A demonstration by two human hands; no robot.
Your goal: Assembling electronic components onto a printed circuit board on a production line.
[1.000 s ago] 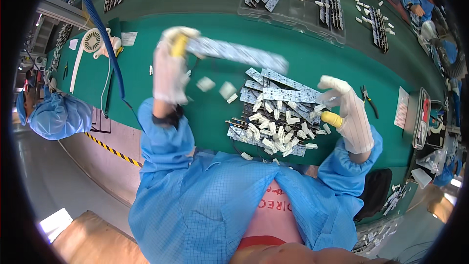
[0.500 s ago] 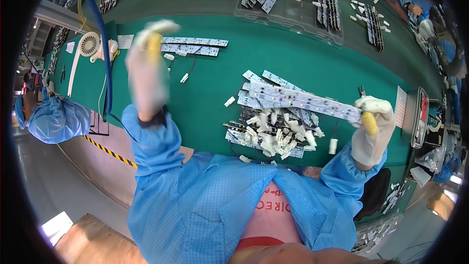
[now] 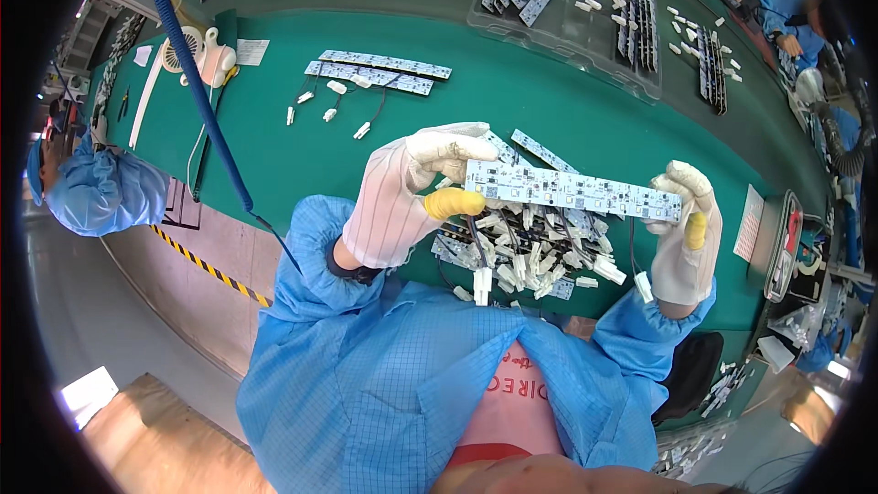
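Both hands, in pale striped gloves, are raised in front of the chest and grasp one long board between them. The left hand [image 3: 407,185] pinches the board's left end, its thumb wearing a yellow cover [image 3: 453,203]; the right hand [image 3: 688,238] holds the opposite end, some of its fingers partly hidden behind it. The held board [image 3: 574,192] is a narrow, whitish circuit strip dotted with small parts, tilting slightly down towards the person's right, above the near part of a green work mat [image 3: 540,91]. Near the left hand, a white connector [image 3: 482,287] hangs on a dark lead; a second connector [image 3: 643,287] dangles below the board's right end. Under and behind the held strip lies a jumbled heap of similar boards and white plugs [image 3: 540,261]. Farther off, to the left, two strips [image 3: 382,71] lie side by side on the mat, with their plugs spread in front. Beyond them, a clear plastic tray [image 3: 567,48] holds more boards. On the left, a blue coiled hose [image 3: 194,75] crosses in front of a small white fan [image 3: 213,59], and a co-worker [image 3: 108,194] in blue sits farther away.
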